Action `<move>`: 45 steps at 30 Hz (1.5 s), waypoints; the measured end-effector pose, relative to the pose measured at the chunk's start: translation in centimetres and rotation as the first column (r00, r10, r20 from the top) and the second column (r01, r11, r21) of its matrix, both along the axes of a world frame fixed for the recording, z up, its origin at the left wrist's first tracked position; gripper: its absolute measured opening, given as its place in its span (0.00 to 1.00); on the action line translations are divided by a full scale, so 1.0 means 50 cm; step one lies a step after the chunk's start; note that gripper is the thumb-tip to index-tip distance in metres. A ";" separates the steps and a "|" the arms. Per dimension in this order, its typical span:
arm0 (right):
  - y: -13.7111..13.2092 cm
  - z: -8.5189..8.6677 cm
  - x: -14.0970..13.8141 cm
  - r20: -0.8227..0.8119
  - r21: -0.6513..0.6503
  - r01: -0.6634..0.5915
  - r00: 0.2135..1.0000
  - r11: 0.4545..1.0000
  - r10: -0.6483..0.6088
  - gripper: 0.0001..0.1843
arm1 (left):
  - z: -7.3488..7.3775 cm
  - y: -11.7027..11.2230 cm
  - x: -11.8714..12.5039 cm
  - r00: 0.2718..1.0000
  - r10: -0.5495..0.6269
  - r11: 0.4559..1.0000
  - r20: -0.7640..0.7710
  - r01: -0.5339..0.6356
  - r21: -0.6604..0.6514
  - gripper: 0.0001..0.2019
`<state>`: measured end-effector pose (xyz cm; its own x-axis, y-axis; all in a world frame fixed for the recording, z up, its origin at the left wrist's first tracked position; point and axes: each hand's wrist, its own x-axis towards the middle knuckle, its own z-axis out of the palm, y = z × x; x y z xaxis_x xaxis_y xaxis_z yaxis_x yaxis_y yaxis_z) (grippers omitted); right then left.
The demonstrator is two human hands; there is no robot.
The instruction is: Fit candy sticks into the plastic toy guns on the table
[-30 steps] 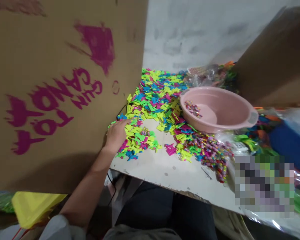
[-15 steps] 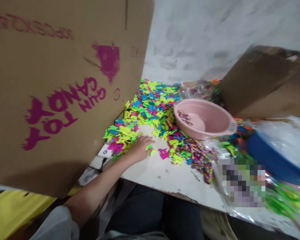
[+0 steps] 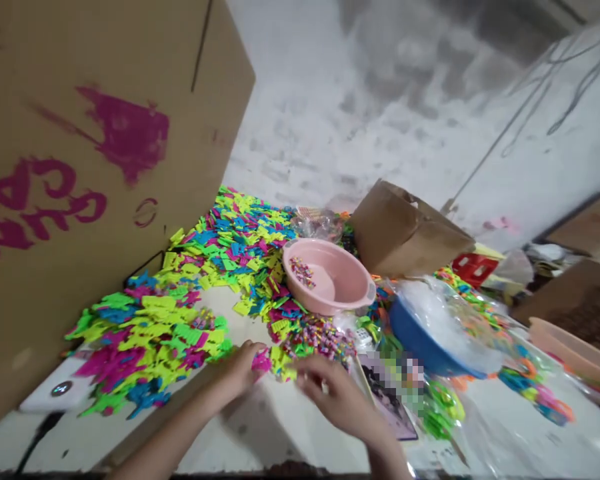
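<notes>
My left hand rests low on the white table, its fingers pinched on a small pink plastic piece. My right hand is beside it to the right, fingers curled, with a tiny pale bit between the fingertips that I cannot make out. Both hands sit at the near edge of a heap of bright green, yellow, pink and blue plastic pieces. A pile of small multicoloured candies lies just beyond my right hand. A pink basin with a few candies in it stands further back.
A large cardboard box with pink lettering walls off the left. A white power bank lies by it. A blue bowl under clear plastic, a brown carton, bags of coloured parts and an orange tray crowd the right.
My left hand drew back from the heap toward the table's near edge and now pinches a pink piece. My right hand came into view beside it. The camera tilted up and right.
</notes>
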<state>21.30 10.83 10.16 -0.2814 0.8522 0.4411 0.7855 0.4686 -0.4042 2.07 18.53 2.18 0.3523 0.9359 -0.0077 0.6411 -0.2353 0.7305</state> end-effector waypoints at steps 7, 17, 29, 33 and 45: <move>0.086 -0.142 -0.031 0.039 -0.161 0.293 0.956 0.942 -0.291 0.10 | 0.019 -0.094 -0.035 0.931 0.091 0.941 0.355 0.036 -0.338 0.11; -0.110 -0.055 -0.077 -0.455 -0.205 -0.072 0.890 0.976 -0.030 0.09 | 0.119 -0.218 -0.059 0.515 0.460 0.778 0.723 0.158 -0.607 0.22; -0.178 -0.009 -0.111 -0.523 -0.171 0.055 0.841 0.984 -0.138 0.03 | 0.140 -0.245 -0.063 0.622 0.327 0.869 0.712 0.097 -0.484 0.13; -0.167 -0.009 -0.101 -0.611 -0.287 -0.042 0.778 0.957 -0.149 0.03 | 0.141 -0.244 -0.071 0.633 0.295 0.884 0.715 0.102 -0.455 0.11; -0.151 -0.010 -0.088 -0.824 -0.450 -0.455 0.544 0.768 -0.160 0.12 | 0.131 -0.247 -0.078 0.603 0.252 0.779 0.757 0.338 -0.528 0.14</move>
